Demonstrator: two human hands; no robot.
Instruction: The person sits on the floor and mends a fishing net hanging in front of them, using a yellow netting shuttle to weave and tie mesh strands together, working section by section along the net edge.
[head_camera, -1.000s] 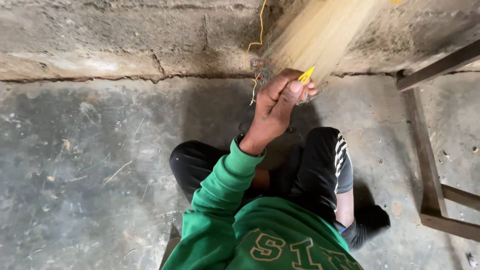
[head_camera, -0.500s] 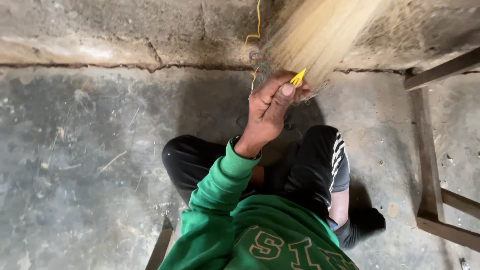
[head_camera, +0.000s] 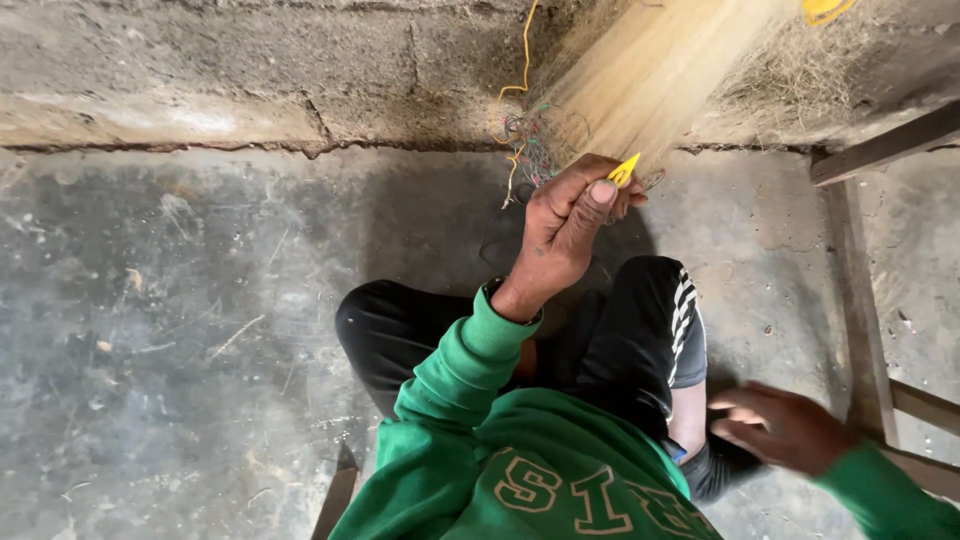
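Near the upper middle of the frame, the left hand (head_camera: 570, 225) is raised with its fingers closed around a small yellow tool (head_camera: 624, 170), touching the pale bundle of fibres (head_camera: 650, 75) slanting toward the upper right. At lower right, the right hand (head_camera: 785, 428) hovers blurred, fingers loosely spread and empty, beside the wooden frame (head_camera: 860, 330).

no packages, no labels, no signs, no screens in view

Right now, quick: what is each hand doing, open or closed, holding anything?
Left hand: closed on a small yellow tool at the pale threads.
Right hand: open, blurred, holding nothing, beside the knee.
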